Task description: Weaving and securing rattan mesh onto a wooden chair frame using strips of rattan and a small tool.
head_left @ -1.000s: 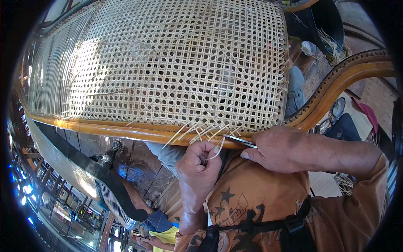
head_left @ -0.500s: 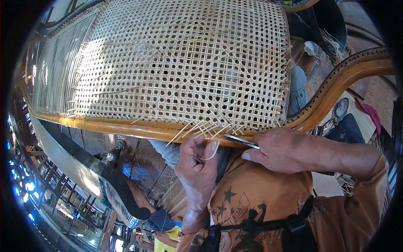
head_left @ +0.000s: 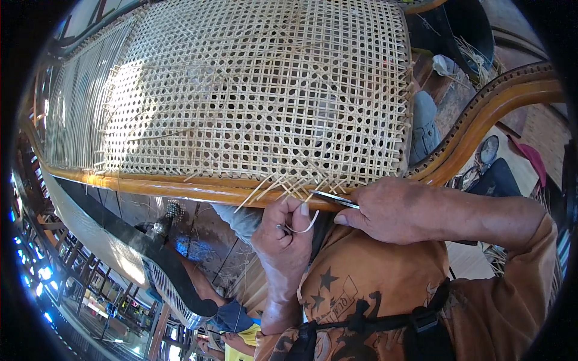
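Observation:
A woven cane panel (head_left: 259, 102) is stretched over a glossy brown wooden frame (head_left: 198, 191). Several loose cane ends (head_left: 274, 183) stick out over the near rail. My left hand (head_left: 280, 234) is just below them, thumb and forefinger pinched together at a cane strand. A pale strip of cane (head_left: 312, 221) curls beside its thumb, and the small dark tip of something thin pokes out between its curled fingers. My right hand (head_left: 385, 210) grips a slim pointed metal blade (head_left: 337, 199), its tip among the cane ends at the rail. The blade's handle is hidden in the palm.
At right the frame curves into an arm with a row of holes (head_left: 481, 111). Unwoven parallel strands (head_left: 75, 114) fill its left end. A dark-edged piece with mesh (head_left: 129, 240) stands at lower left, near another person's leg (head_left: 201, 283). A black bin (head_left: 466, 30) is at far right.
The blade tip has moved slightly left, toward my left thumb and the cane ends. The pale curled strip sticks out farther to the right of my left thumb.

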Motion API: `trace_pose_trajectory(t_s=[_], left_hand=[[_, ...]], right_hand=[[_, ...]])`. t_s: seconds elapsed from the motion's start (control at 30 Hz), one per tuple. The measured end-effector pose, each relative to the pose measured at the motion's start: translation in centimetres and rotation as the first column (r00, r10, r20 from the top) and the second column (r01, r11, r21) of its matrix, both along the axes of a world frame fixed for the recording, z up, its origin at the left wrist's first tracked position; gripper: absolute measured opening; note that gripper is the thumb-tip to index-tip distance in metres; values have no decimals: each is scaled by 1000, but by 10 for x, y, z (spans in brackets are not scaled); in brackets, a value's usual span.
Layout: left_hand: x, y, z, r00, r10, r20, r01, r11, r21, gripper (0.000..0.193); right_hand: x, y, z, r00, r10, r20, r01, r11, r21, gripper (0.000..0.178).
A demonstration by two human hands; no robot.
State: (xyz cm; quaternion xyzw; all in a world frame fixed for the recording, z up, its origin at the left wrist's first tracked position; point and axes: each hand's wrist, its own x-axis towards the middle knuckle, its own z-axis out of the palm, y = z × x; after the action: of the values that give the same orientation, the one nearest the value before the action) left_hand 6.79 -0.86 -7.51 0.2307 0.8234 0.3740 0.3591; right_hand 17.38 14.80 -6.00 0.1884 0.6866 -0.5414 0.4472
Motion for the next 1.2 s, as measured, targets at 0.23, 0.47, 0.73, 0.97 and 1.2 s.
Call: trace_pose_trajectory(t_s=[0.23, 0.47, 0.73, 0.97, 1.2], left_hand=[[-3, -24, 14, 977, 202, -69, -200, 979, 40, 6], [-47, -103, -20, 803, 594, -41, -592, 804, 52, 9], [-22, -176, -102, 930, 359, -79, -367, 921, -130, 20], [-28, -147, -49, 902, 393, -177, -423, 887, -187, 18], [22, -67, 51, 985, -43, 167, 63, 992, -113, 19]], right_hand=[[30, -7, 23, 991, -131, -20, 131, 991, 8, 52], [156, -11, 16, 947, -275, -167, 299, 943, 146, 45], [303, -89, -87, 707, -706, 44, 476, 521, 709, 49], [322, -118, -106, 749, -645, 154, 242, 483, 842, 57], [247, -83, -33, 801, -556, -220, 498, 416, 761, 49]])
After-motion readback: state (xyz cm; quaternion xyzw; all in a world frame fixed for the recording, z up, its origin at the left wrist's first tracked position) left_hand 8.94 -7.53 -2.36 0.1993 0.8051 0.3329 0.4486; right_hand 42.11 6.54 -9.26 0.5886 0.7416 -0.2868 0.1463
